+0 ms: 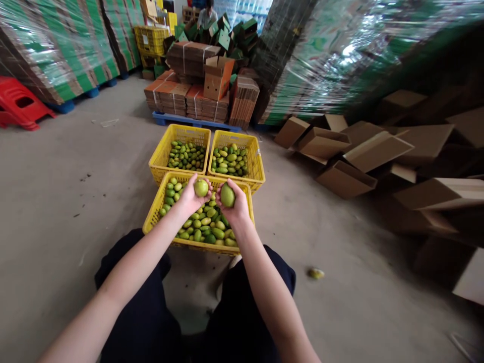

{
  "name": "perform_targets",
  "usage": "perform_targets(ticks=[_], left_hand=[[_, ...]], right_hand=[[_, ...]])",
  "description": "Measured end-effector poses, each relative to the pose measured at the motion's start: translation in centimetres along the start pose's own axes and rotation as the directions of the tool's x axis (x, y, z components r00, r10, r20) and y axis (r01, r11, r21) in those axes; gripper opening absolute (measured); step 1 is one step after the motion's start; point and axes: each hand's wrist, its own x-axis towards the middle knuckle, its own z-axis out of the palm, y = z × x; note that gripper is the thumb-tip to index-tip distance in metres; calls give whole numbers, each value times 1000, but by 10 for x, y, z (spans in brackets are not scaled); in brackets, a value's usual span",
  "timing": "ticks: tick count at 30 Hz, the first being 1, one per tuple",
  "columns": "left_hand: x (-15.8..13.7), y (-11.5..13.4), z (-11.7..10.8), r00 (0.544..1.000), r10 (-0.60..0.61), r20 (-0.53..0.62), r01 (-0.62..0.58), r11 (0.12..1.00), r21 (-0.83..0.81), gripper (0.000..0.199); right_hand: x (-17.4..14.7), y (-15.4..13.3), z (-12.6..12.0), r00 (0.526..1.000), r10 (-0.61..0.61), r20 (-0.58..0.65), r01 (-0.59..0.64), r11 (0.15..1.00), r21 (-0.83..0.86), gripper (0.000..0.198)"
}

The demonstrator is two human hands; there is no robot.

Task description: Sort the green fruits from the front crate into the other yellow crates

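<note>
My left hand (194, 195) holds a round yellow-green mango (201, 187), its fingers curled around it from below. In my right hand (235, 204) is a darker green, oval mango (227, 194). Both hands are above the near yellow crate (151, 217), which is filled with green and yellowish mangoes (207, 222). Just beyond it, a second yellow crate (161, 154) at the left and a third (258, 164) at the right stand side by side, each with more mangoes inside. My forearms cover part of the near crate.
Flattened cardboard boxes (170, 96) are stacked on a blue pallet (196, 122) behind the crates. Loose open cartons (348, 179) lie at the right, and a red stool (22, 103) stands at the left. One fruit (315, 273) lies on the floor. A person (207, 15) is at the back.
</note>
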Motion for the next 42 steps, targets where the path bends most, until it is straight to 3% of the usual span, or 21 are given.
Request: perform_targets(ticks=[3, 5, 11, 13, 16, 21, 26, 29, 32, 34, 36, 38, 40, 42], left_hand=[[-4, -6, -2, 997, -61, -45, 57, 995, -76, 48], [-5, -9, -1, 995, -76, -64, 70, 993, -99, 50], [-13, 0, 12, 992, 72, -101, -82, 992, -99, 27], [-17, 4, 18, 990, 98, -98, -108, 988, -112, 27], [-19, 4, 27, 999, 40, -19, -42, 984, -171, 34], [-10, -7, 41, 998, 39, 47, -28, 975, -222, 36], [6, -9, 46, 994, 52, 99, -33, 981, -191, 38], [10, -7, 45, 990, 44, 137, -25, 991, -133, 47], [11, -5, 45, 983, 98, 153, -86, 993, -82, 52], [10, -3, 45, 979, 147, 145, -146, 989, -18, 48], [10, -2, 43, 961, 241, 139, -255, 962, 94, 36], [10, -1, 39, 906, 391, 161, -420, 874, 242, 29], [10, 1, 34, 823, 524, 220, -567, 728, 386, 46], [9, 2, 27, 762, 581, 286, -636, 590, 496, 56]], right_hand=[[-9, -3, -1, 990, 143, 7, -143, 986, 90, 21], [-11, -5, 0, 984, 176, -22, -170, 972, 164, 27], [-17, -12, 7, 956, 231, -179, -172, 940, 296, 22], [-20, -15, 10, 968, 206, -143, -153, 938, 312, 16], [-19, -20, 10, 982, 179, -67, -144, 924, 353, 11], [3, -33, -2, 992, 123, 23, -121, 896, 428, 18], [22, -33, -4, 988, 131, 77, -152, 892, 425, 20], [21, -28, 3, 989, 144, 43, -149, 901, 408, 29], [21, -29, 7, 991, 122, 56, -134, 922, 364, 34], [24, -32, 6, 993, 48, 108, -78, 953, 294, 28], [27, -35, 2, 986, -86, 141, 58, 980, 191, 19], [29, -35, -3, 956, -261, 136, 258, 965, 42, 32], [27, -33, -7, 887, -445, 120, 460, 874, -159, 56], [21, -28, -10, 790, -599, 131, 601, 715, -356, 75]])
